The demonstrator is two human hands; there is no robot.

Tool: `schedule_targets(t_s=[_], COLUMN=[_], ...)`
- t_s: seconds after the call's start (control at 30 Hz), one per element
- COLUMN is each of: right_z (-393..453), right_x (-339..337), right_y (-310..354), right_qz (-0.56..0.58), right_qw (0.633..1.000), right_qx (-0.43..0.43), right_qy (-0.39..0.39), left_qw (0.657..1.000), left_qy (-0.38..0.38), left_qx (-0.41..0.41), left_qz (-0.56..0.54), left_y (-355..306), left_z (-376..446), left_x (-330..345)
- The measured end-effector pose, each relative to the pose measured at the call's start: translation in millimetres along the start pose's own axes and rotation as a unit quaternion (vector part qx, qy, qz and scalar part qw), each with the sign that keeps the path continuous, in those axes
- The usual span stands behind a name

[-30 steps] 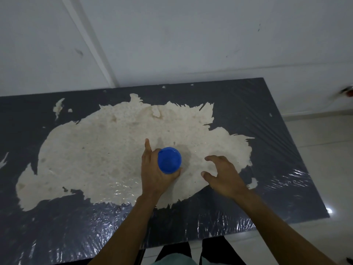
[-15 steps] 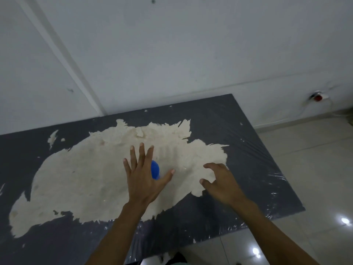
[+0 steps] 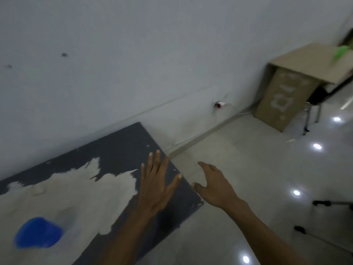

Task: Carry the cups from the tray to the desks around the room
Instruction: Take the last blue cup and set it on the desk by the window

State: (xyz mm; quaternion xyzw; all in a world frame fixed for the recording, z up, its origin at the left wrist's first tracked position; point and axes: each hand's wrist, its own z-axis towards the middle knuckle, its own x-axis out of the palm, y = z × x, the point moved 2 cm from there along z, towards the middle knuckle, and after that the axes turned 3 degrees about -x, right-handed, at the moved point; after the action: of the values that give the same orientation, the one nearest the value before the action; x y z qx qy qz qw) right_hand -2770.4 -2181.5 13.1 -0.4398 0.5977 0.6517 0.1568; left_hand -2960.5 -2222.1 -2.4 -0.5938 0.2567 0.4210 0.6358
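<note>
The fingers [image 3: 155, 161] of the left hand [image 3: 155, 185] are held straight and spread apart at the centre of the frame, with nothing gripped, above the right end of the dark tabletop [image 3: 122, 146]. The fingers [image 3: 205, 166] of the right hand [image 3: 214, 185] are relaxed and slightly bent, also empty, just right of centre above the floor [image 3: 238, 159] beyond the tabletop's edge. A blurred blue cup [image 3: 38, 232] is seen on the tabletop at the lower left of the frame, well apart from both hands. The tabletop is covered by a large, ragged pale patch [image 3: 66, 192] where the dark coating is worn, and the cup stands on this patch. A plain white wall [image 3: 152, 54] fills the upper frame, with a small red-and-white fitting [image 3: 219, 104] low on it. At the upper right a tan desk [image 3: 305, 56] is set against the wall, with a blurred green object [image 3: 341, 51] on top. The glossy pale floor is dotted with light reflections.
</note>
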Motion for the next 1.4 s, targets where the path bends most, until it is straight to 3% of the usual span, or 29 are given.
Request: schedule_targets(t_s=[0.27,0.53,0.87,1.13,1.4], right_z=[-31.7,-30.6,37.5,82.7,127.0], right_x=[-109.8,-204.9,-343.6,-456.1,-562.9], right_y=[-126.2,-232.4,-354.8,-435.7,-561.1], right_qz=[-0.111,-0.088,-0.091,-0.077,-0.071], right_qw=[0.984,0.956,0.914,0.886,0.866], right_qx=[0.117,0.233,0.339,0.379,0.402], right_qy=[-0.076,-0.153,-0.203,-0.256,-0.289], left_qw=[0.990,0.962,0.917,0.884,0.854], left_qy=[0.110,0.206,0.279,0.274,0.240], left_qx=[0.086,0.178,0.284,0.376,0.451], left_qz=[-0.002,0.016,0.009,0.048,0.095], left_y=[-154.6,-264.0,-411.9,-531.3,-665.0], left_z=[52.9,139.5,305.7,416.5,509.8], left_x=[112.3,198.6,306.7,367.9,469.7])
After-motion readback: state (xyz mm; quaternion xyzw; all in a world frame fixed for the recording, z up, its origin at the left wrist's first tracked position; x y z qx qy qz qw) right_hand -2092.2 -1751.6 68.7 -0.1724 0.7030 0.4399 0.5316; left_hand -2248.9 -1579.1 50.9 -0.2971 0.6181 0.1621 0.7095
